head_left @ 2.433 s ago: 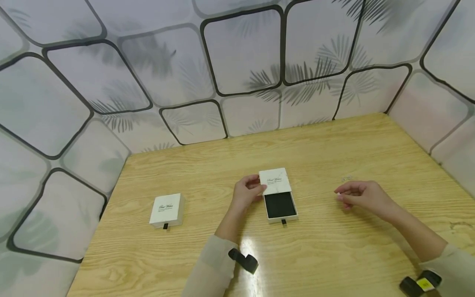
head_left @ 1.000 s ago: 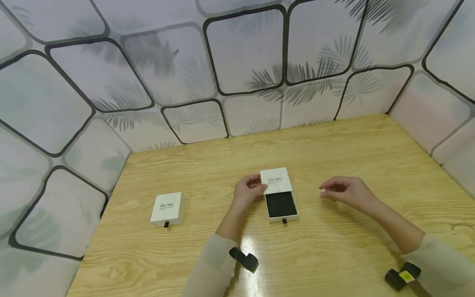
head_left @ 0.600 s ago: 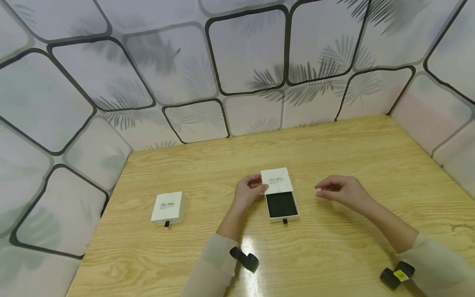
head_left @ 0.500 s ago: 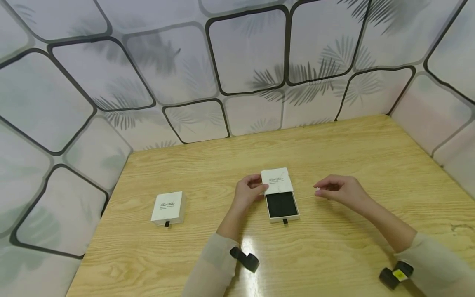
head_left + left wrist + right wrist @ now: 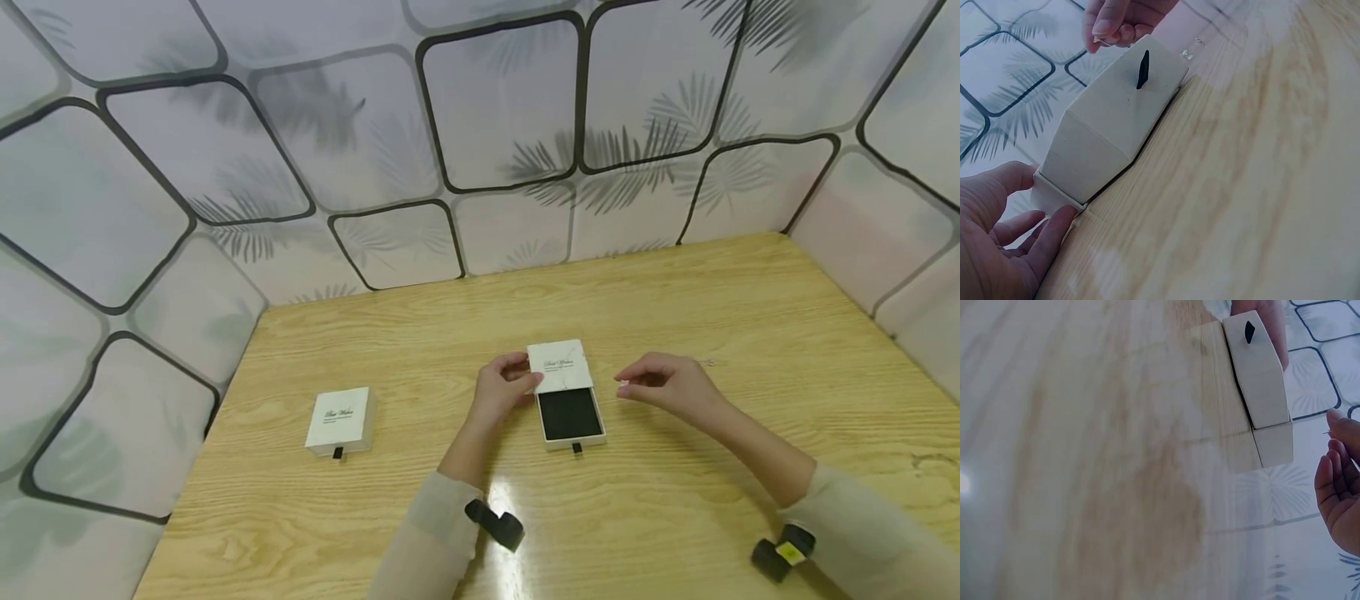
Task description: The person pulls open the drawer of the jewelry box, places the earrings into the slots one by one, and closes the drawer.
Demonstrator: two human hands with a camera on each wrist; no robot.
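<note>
A white drawer-style jewelry box [image 5: 558,367] lies mid-table, its inner tray [image 5: 570,415] slid partway out toward me, showing a black pad. "Best Wishes" is printed on its sleeve. My left hand [image 5: 497,387] grips the sleeve by its left side, thumb at the top edge. Just right of the box, my right hand [image 5: 671,387] pinches a tiny whitish earring [image 5: 623,382] between thumb and forefinger, above the table. A thin pin sticks out from these fingertips [image 5: 1334,417] in the right wrist view; the fingers hide most of the earring.
A second white "Best Wishes" box [image 5: 339,419], its drawer pushed in, stands to the left with a black pull tab. Small shiny pieces [image 5: 707,362] lie on the wooden table [image 5: 465,500] behind my right hand. Patterned panels [image 5: 495,108] rise along the table's back and sides.
My right hand has moved left toward the box, carrying the earring away from the shiny pieces. My left hand and both boxes stay practically where they were.
</note>
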